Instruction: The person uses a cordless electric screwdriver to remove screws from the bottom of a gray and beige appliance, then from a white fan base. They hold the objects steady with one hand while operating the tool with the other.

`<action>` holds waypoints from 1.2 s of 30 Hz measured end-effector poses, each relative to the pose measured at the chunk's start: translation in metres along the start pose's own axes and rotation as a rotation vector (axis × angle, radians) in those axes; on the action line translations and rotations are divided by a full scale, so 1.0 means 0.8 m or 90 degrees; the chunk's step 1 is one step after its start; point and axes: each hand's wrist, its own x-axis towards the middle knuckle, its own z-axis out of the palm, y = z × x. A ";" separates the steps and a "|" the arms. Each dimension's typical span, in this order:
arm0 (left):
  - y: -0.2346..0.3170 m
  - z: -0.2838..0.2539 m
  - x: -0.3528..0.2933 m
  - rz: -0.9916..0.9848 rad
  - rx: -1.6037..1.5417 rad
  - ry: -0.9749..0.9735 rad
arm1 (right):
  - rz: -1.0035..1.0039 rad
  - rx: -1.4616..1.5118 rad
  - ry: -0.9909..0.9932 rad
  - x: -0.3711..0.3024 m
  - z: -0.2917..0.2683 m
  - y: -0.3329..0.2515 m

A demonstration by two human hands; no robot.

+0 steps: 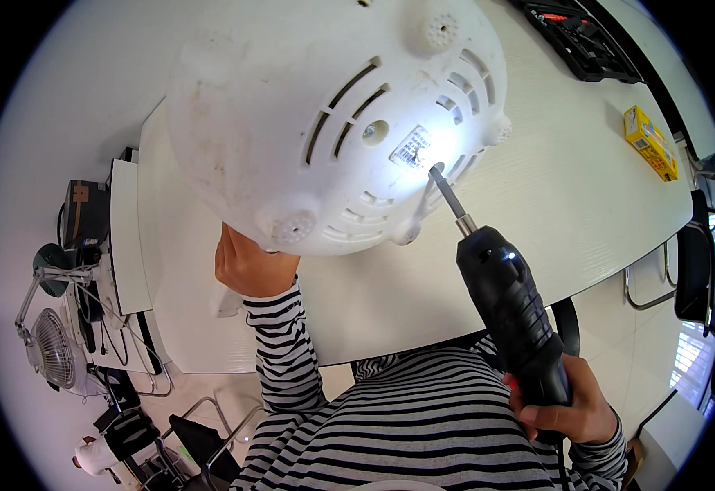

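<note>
A large white rounded plastic appliance is tilted up over the table, its vented underside facing me. The underside has several feet, slots, a small label and recessed screw holes. My left hand grips its lower left edge, with the fingertips hidden behind the shell. My right hand is wrapped around the handle of a black cordless electric screwdriver. The screwdriver's long bit enters a hole beside the label, and its lamp throws a bright spot there. Whether a screw sits under the tip cannot be seen.
The white table spreads beneath the appliance. On its far right lie an open black tool case and a yellow box. A fan and a desk lamp stand left. Chairs are around, and another person is at lower left.
</note>
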 end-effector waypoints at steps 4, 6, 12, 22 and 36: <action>0.004 -0.002 0.003 -0.005 -0.003 0.003 | -0.001 0.007 -0.002 0.001 0.000 -0.003; 0.004 -0.001 0.003 -0.008 -0.004 0.006 | -0.006 0.003 -0.007 0.001 -0.001 -0.001; 0.005 -0.001 0.003 -0.007 -0.016 0.010 | -0.007 0.007 -0.012 0.001 -0.002 0.000; 0.004 -0.002 0.003 -0.004 -0.009 0.010 | -0.021 0.003 -0.024 0.002 -0.003 0.003; 0.005 -0.002 0.003 -0.011 -0.012 0.003 | -0.024 0.014 -0.025 0.002 -0.003 0.004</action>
